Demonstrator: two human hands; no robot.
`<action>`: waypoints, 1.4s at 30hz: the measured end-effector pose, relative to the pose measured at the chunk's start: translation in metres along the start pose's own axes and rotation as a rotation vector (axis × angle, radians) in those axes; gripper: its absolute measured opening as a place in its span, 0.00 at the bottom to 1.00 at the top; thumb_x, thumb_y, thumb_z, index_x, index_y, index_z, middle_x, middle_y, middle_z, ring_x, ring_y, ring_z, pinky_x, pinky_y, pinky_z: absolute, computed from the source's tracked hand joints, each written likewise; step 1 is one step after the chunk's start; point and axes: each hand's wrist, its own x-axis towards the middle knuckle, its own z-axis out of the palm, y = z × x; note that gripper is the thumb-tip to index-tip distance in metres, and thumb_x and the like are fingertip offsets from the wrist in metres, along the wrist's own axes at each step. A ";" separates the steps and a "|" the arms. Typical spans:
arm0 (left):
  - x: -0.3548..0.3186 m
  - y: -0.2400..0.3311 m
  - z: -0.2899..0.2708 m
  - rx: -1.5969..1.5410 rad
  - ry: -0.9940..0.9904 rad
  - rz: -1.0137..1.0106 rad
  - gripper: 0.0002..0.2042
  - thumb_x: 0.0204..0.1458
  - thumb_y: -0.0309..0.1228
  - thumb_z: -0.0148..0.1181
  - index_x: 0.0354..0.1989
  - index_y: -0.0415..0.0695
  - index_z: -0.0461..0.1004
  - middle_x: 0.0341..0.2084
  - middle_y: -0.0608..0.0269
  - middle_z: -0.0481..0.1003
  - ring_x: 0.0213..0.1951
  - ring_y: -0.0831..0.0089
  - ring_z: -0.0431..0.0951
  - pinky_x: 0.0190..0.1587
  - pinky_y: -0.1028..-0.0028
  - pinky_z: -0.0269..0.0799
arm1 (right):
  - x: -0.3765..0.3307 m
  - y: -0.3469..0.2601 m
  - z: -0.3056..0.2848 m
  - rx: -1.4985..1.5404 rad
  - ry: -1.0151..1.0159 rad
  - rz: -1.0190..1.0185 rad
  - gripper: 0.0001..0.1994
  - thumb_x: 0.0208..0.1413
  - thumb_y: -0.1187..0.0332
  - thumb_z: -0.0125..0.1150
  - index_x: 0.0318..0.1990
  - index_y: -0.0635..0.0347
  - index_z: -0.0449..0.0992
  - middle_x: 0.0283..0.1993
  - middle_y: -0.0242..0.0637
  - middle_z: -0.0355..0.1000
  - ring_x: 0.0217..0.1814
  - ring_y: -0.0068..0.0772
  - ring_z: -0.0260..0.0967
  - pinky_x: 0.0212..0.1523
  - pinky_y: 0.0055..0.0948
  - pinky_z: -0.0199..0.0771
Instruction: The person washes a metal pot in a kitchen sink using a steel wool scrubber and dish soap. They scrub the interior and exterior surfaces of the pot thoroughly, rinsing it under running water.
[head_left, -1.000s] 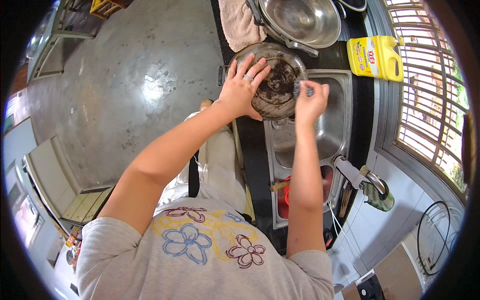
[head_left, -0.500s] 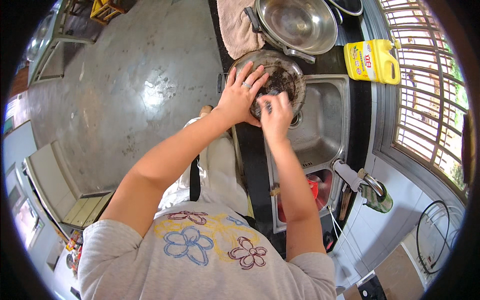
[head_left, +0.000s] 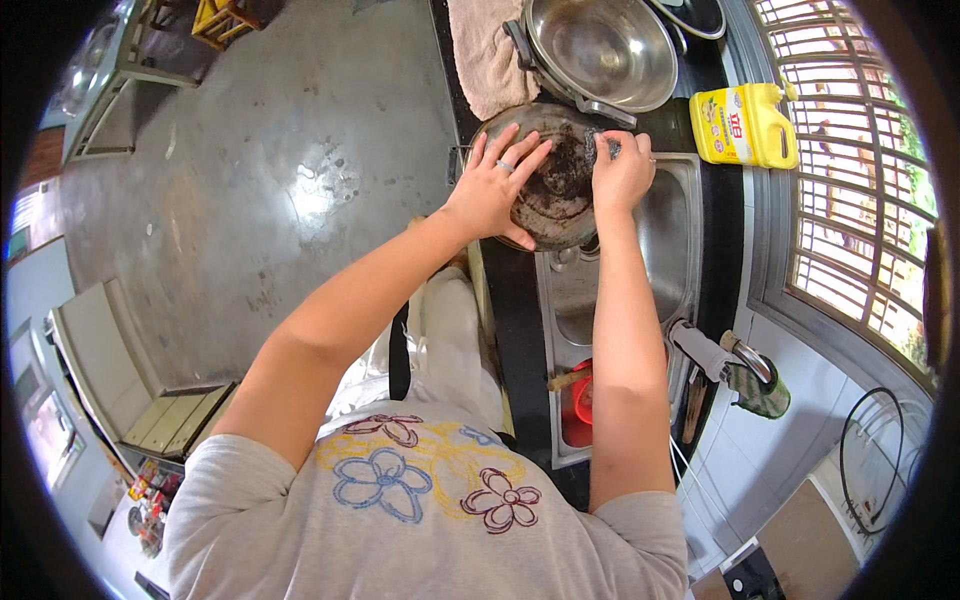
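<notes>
A round blackened pan (head_left: 556,190) rests tilted over the left rim of the steel sink (head_left: 672,250). My left hand (head_left: 497,186) lies flat on the pan's left side with fingers spread, a ring on one finger. My right hand (head_left: 622,172) presses a small steel scouring pad (head_left: 600,142) against the pan's upper right edge. The pan's surface looks dark and sooty.
A large steel wok (head_left: 600,50) with handles sits beyond the pan, beside a folded beige towel (head_left: 487,55). A yellow detergent jug (head_left: 745,125) stands by the barred window. A tap (head_left: 735,360) juts over the sink, and a red tub (head_left: 577,405) sits in the near basin.
My right hand moved from the right of the pan onto its centre, then up to the upper right edge. The left hand stayed pressed on the pan.
</notes>
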 end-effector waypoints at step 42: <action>0.014 0.001 -0.002 0.018 0.134 0.129 0.22 0.36 0.18 0.63 0.44 0.50 0.81 0.39 0.61 0.74 0.44 0.56 0.75 0.46 0.60 0.77 | -0.116 -0.034 -0.029 0.183 -0.253 -0.010 0.54 0.32 0.51 0.80 0.68 0.64 0.58 0.75 0.44 0.52 0.77 0.46 0.47 0.74 0.48 0.48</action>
